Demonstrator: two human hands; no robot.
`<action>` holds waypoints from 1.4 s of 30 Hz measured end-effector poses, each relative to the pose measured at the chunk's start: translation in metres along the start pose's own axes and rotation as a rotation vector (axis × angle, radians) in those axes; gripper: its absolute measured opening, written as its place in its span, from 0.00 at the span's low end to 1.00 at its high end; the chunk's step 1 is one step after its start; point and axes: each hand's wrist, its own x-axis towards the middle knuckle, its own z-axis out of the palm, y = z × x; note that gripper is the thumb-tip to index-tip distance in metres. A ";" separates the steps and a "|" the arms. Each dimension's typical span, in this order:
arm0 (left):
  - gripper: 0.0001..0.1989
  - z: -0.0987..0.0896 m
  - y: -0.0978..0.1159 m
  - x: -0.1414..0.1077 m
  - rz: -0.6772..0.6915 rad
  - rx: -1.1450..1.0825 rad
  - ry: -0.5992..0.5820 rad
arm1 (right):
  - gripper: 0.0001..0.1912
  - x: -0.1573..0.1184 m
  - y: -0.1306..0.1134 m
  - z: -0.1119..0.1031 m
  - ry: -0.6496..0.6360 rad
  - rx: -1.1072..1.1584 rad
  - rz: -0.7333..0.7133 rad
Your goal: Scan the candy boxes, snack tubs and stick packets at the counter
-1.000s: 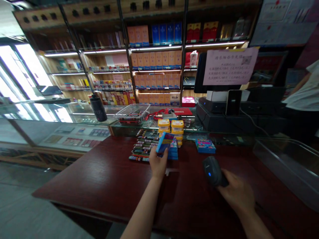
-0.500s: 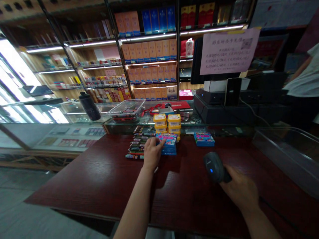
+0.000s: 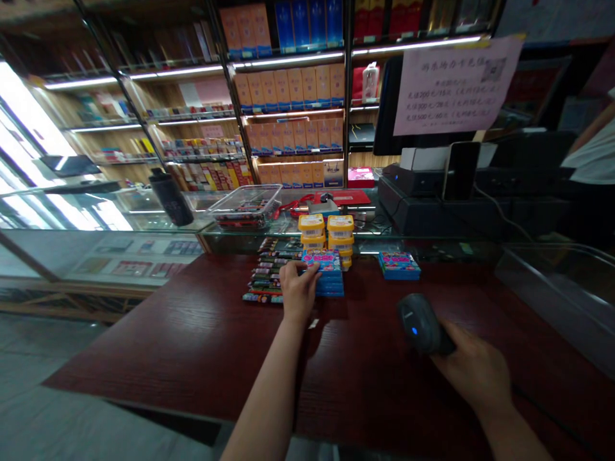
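Note:
My left hand (image 3: 298, 291) is at the front left corner of a stack of flat blue packets (image 3: 331, 284) with pink print. Its thumb and fingers close on the top packet's edge. My right hand (image 3: 475, 365) is wrapped around the handle of a black barcode scanner (image 3: 419, 323) with a blue light, held above the table. Left of the stack lies a row of dark, thin wrapped sticks (image 3: 263, 282), partly behind my left hand. Yellow-lidded tubs (image 3: 340, 225) are piled right behind the blue packets. A smaller pile of blue packets (image 3: 400, 266) sits apart to the right.
The dark red wooden table (image 3: 192, 333) meets a glass display counter (image 3: 216, 240). On that counter are a clear plastic box (image 3: 246, 206) and a black bottle (image 3: 172, 197). A clear bin (image 3: 552, 294) stands at right. A person (image 3: 593, 153) is at the far right.
The view has shifted slightly, so most things sit a little higher and farther right. My left hand stays at the stack, and my right hand still holds the scanner.

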 end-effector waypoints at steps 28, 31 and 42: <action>0.22 0.102 0.107 0.007 0.296 -0.187 -0.661 | 0.08 0.017 -0.011 -0.021 -0.329 -0.068 0.286; 0.26 0.128 0.115 0.010 0.273 -0.160 -0.717 | 0.07 0.017 -0.011 -0.020 -0.327 -0.068 0.270; 0.09 0.121 0.109 0.020 0.427 0.142 -0.642 | 0.07 0.020 -0.012 -0.022 -0.355 -0.042 0.273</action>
